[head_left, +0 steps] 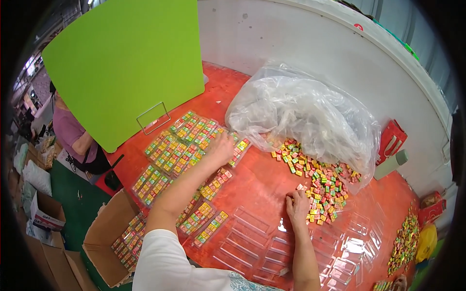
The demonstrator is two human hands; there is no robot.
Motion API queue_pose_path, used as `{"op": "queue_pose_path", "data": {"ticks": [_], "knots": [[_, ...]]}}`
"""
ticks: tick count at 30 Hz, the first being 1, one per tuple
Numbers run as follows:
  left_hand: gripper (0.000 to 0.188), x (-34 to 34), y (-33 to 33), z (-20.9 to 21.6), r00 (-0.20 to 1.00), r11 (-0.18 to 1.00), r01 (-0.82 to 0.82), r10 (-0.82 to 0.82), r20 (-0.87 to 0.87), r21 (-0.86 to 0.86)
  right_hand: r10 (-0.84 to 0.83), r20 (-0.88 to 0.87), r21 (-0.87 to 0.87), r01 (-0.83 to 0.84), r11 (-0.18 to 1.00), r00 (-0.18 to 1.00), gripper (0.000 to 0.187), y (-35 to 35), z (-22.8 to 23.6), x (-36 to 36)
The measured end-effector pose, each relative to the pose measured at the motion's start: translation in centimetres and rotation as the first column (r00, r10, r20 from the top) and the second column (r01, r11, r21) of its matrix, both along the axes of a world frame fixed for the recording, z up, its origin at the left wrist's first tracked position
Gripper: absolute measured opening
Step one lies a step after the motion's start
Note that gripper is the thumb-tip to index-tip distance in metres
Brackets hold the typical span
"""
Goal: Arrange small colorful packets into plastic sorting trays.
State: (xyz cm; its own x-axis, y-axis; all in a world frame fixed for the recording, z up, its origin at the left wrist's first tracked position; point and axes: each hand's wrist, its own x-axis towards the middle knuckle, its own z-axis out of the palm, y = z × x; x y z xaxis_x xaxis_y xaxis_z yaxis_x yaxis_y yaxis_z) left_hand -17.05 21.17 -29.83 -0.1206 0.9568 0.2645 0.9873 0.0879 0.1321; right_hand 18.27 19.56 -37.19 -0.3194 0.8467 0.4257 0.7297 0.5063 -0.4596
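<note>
From here, the left hand (222, 148) is curled over packed blocks (187, 157) at left, the right hand (297, 206) bent at the loose blocks (326, 186), probably heaped right for easy reach; whether either grips one, I cannot tell

This looks like a packing workshop or small factory floor — the red work table (262, 184) carries loose heaps of small coloured pieces (323, 189), clear slotted trays (247, 225) and rows of filled trays (189, 155), a quantity beyond any household's. A big clear plastic bag (301, 106) slumps at the back, and an open cardboard box (99, 237) beside the table holds more filled trays. Around the green floor (82, 203) are a white carton (48, 211) and a white sack (36, 177); another person (68, 128) is partly hidden by a bright green panel (131, 63) — a shared workspace
</note>
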Motion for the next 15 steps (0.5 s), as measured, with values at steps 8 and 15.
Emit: {"op": "queue_pose_path", "data": {"ticks": [8,15], "knots": [[0.032,-4.4,3.4,-3.7,0.965,0.999,-0.034,0.03,-0.259,-0.011,0.02,-0.018,0.045,-0.019,0.999,1.0,0.009,1.0,0.0,-1.4],[0.035,2.8,-2.0,1.5,0.937,0.92,0.33,-0.292,-0.193,0.21,-0.012,-0.073,-0.055,0.008,0.998,0.997,0.01,1.3,0.3,-0.3]]}}
